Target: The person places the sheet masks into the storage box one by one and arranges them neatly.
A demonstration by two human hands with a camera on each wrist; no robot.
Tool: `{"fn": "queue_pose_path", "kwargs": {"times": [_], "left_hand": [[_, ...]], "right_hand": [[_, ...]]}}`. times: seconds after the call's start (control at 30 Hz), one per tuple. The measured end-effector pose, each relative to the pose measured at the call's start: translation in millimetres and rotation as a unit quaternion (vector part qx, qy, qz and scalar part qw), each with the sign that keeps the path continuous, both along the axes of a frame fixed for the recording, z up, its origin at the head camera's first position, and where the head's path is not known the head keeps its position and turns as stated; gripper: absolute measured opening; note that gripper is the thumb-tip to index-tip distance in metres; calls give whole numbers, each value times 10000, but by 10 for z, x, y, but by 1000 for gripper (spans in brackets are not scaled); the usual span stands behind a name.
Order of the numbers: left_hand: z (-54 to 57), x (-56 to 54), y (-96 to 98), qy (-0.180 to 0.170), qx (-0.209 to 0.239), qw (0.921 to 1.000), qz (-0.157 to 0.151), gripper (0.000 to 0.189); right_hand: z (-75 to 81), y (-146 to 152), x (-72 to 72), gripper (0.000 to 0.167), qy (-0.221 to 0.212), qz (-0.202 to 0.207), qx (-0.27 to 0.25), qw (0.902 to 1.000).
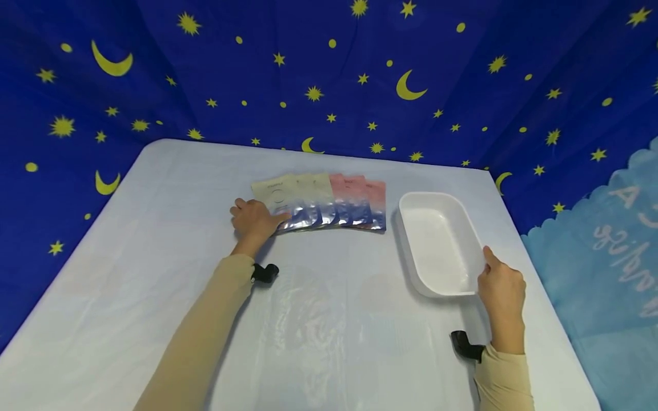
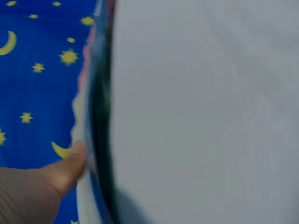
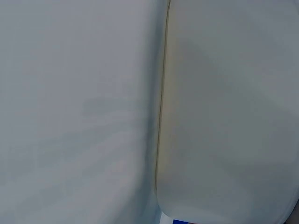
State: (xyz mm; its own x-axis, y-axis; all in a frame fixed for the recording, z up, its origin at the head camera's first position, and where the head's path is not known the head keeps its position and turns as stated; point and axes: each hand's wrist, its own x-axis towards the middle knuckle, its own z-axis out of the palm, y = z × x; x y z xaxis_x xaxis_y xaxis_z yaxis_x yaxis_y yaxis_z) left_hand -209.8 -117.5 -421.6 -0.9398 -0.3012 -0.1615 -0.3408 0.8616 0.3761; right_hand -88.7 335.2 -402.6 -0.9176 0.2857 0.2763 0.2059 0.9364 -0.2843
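Several flat foil packets [image 1: 308, 200] lie overlapped in a fanned row on the table, pale yellow at the left and pink at the right, with shiny blue lower parts. My left hand [image 1: 254, 221] is at the row's left end, its thumb reaching over the first packet and its fingers spread beside the packet's left edge. In the left wrist view the thumb [image 2: 67, 170] touches the packets' edge [image 2: 96, 158], seen nearly edge-on. A white plastic basin [image 1: 411, 245] stands right of the packets. My right hand [image 1: 504, 288] grips its near right rim; some fingers are hidden.
A white cover lies over the table [image 1: 349, 342]. Behind it hangs a dark blue cloth [image 1: 288, 74] with yellow moons and stars. Light blue fabric [image 1: 601, 274] with white lettering hangs at the right. A black wrist camera [image 1: 264, 274] sits on the left wrist.
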Motion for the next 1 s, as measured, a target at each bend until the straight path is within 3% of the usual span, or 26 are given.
{"fn": "queue_pose_path", "kwargs": {"times": [0.1, 0.17, 0.4, 0.6, 0.73, 0.87, 1.0], "left_hand": [[5, -53, 68, 15, -349, 9994, 54, 82], [17, -79, 78, 35, -356, 9993, 137, 78], [42, -83, -55, -49, 602, 9968, 520, 77], [37, -78, -189, 61, 1102, 9927, 496, 77], [27, -57, -201, -161, 797, 9958, 432, 81], [18, -48, -49, -455, 203, 9981, 358, 94], [46, -104, 47, -510, 37, 9977, 443, 82]], "right_hand": [[-8, 0, 0, 39, 149, 37, -10, 9999], [-11, 0, 0, 39, 192, 41, -27, 9998], [-24, -4, -7, 41, 159, 70, -138, 9998], [-23, 3, -4, 40, 106, 91, -112, 9998], [-20, -7, 3, 39, 39, 110, -78, 9999], [-9, -14, 13, 40, -39, 47, -98, 9999], [-17, -19, 5, 40, -13, 36, -107, 9999]]}}
